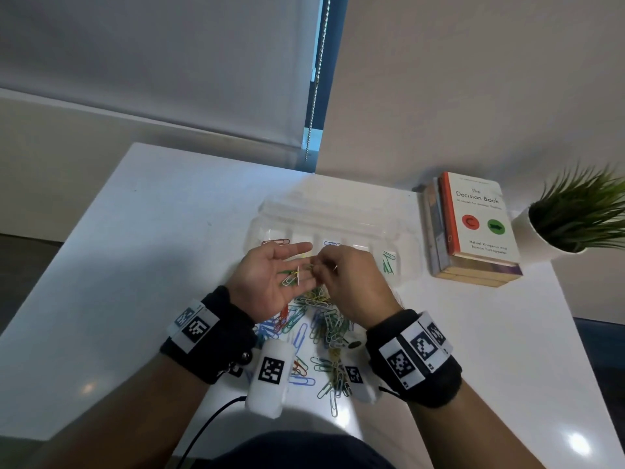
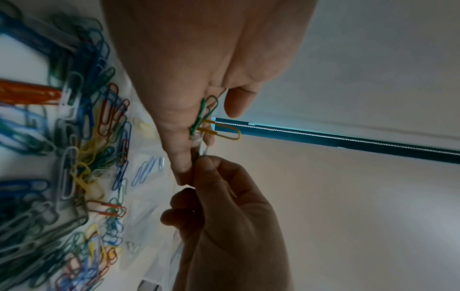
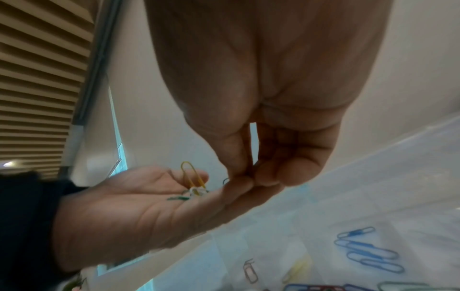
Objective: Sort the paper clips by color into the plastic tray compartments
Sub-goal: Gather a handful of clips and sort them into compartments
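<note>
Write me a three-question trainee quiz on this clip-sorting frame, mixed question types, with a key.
1. True or false: the left hand lies palm up with a few clips on it.
2. What is the right hand doing? A) resting flat on the table B) pinching at the clips on the left palm C) lifting the book
3. Fill in: the green clips already sorted lie in the tray compartment nearest the ____.

Key: 1 true; 2 B; 3 book.
</note>
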Tool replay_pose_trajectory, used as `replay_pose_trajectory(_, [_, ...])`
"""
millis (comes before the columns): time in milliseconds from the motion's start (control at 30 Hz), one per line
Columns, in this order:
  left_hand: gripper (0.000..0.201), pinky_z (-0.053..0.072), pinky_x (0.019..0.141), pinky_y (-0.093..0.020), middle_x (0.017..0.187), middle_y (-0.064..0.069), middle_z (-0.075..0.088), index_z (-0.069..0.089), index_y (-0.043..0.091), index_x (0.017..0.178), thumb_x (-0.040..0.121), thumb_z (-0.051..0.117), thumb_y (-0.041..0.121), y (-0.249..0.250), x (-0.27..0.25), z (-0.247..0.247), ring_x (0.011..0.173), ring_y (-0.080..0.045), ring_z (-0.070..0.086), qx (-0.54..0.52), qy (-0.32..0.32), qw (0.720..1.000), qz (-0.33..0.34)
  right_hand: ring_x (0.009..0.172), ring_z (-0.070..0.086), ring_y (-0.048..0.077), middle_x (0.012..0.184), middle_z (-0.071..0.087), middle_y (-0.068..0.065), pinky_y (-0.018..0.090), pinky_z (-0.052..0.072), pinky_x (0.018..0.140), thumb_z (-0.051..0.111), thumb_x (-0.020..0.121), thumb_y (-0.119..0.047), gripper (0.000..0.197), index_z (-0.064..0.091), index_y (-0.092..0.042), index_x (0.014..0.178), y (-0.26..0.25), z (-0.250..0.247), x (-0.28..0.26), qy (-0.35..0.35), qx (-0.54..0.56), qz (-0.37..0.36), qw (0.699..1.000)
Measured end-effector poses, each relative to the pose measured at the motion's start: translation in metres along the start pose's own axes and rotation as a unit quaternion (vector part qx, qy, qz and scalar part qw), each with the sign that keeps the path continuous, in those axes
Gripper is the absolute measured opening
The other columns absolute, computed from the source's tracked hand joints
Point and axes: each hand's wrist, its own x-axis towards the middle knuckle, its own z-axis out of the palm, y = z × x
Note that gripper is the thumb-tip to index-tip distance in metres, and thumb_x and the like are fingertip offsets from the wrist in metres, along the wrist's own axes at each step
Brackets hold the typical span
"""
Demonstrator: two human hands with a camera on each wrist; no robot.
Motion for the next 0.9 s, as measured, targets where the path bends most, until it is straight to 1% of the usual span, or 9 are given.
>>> replay_pose_trajectory(100, [0.037,0.06,0.073,-0.04,0.116,-0.028,0.061,0.06,-0.002,0.117,0.098,0.033,0.016,-0.001,0.001,-0.001,0.102,-0.035,0.065,0.001,0.002,1.0,0.002,0.064,0.054,0.012,0.075,0.065,0.0,0.021,0.039,0.057,0.054,0.092,-0.012,0.007,0.061,-0.013,0.089,-0.002,-0.008,-0.004,0.026,0.032,0.019,0.999])
replay_pose_trajectory(167, [0.038,0.058,0.075,-0.039,0.108,-0.022,0.066,0.059,0.0,0.118,0.1,0.032,0.021,-0.002,0.0,0.001,0.092,-0.029,0.067,0.03,-0.013,0.999,0.007,0.061,0.056,0.003,0.074,0.065,-0.006,0.011,0.04,0.056,0.054,0.091,-0.009,0.013,0.062,-0.018,0.093,-0.009,-0.012,-0.006,0.026,0.087,0.016,0.996])
replay_pose_trajectory(233, [0.042,0.053,0.071,-0.035,0.09,-0.012,0.066,0.059,0.004,0.115,0.101,0.029,0.031,-0.004,0.001,0.005,0.077,-0.021,0.062,0.061,-0.028,0.998,0.011,0.066,0.061,0.002,0.079,0.068,-0.008,0.015,0.047,0.064,0.053,0.089,-0.005,0.022,0.067,-0.022,0.092,-0.017,-0.013,-0.008,0.013,0.116,-0.004,0.993])
replay_pose_trajectory(300, [0.048,0.045,0.065,-0.033,0.078,-0.007,0.06,0.058,0.007,0.112,0.102,0.024,0.039,-0.006,0.001,0.01,0.069,-0.018,0.055,0.076,-0.032,0.996,0.013,0.073,0.06,0.009,0.083,0.068,-0.007,0.021,0.045,0.067,0.053,0.088,-0.003,0.023,0.069,-0.02,0.09,-0.023,-0.01,-0.008,0.001,0.092,-0.026,0.995])
replay_pose_trajectory(367, [0.059,0.044,0.068,-0.033,0.089,-0.013,0.063,0.058,0.004,0.117,0.102,0.02,0.046,-0.007,0.003,0.012,0.078,-0.022,0.059,0.082,-0.035,0.996,0.015,0.075,0.056,0.013,0.082,0.065,-0.003,0.023,0.037,0.066,0.052,0.085,0.0,0.024,0.069,-0.015,0.091,-0.026,-0.006,-0.007,0.007,0.067,-0.046,0.997])
replay_pose_trajectory(467, [0.071,0.046,0.083,-0.038,0.124,-0.021,0.061,0.053,0.003,0.128,0.099,0.018,0.057,-0.009,0.007,0.01,0.111,-0.032,0.057,0.088,-0.02,0.996,0.012,0.081,0.057,0.019,0.09,0.066,0.005,0.026,0.036,0.067,0.051,0.082,-0.005,0.022,0.069,-0.012,0.093,-0.025,0.001,-0.009,0.005,0.026,-0.089,0.996])
replay_pose_trajectory(600, [0.073,0.039,0.07,-0.034,0.129,-0.022,0.058,0.054,0.01,0.123,0.094,0.018,0.067,-0.009,0.01,0.011,0.102,-0.03,0.052,0.099,-0.007,0.995,-0.005,0.088,0.057,0.027,0.095,0.061,0.01,0.038,0.044,0.074,0.06,0.085,-0.015,0.014,0.066,-0.011,0.096,-0.026,0.005,-0.01,-0.059,-0.053,-0.063,0.995])
replay_pose_trajectory(800, [0.075,0.046,0.08,-0.036,0.111,-0.015,0.068,0.057,0.007,0.121,0.096,0.014,0.064,-0.014,0.009,0.016,0.1,-0.027,0.061,0.12,-0.026,0.992,0.003,0.079,0.06,0.028,0.089,0.064,0.009,0.039,0.05,0.067,0.051,0.085,-0.014,0.018,0.067,-0.015,0.092,-0.025,0.004,-0.008,-0.043,-0.069,-0.059,0.995])
replay_pose_trajectory(900, [0.078,0.046,0.061,-0.026,0.077,-0.008,0.07,0.053,0.003,0.125,0.098,0.01,0.061,-0.015,0.009,0.018,0.068,-0.017,0.063,0.13,-0.054,0.99,-0.001,0.071,0.06,0.017,0.079,0.068,0.0,0.031,0.048,0.064,0.055,0.085,-0.015,0.012,0.066,-0.019,0.083,-0.022,-0.001,-0.01,0.021,0.023,-0.008,0.999])
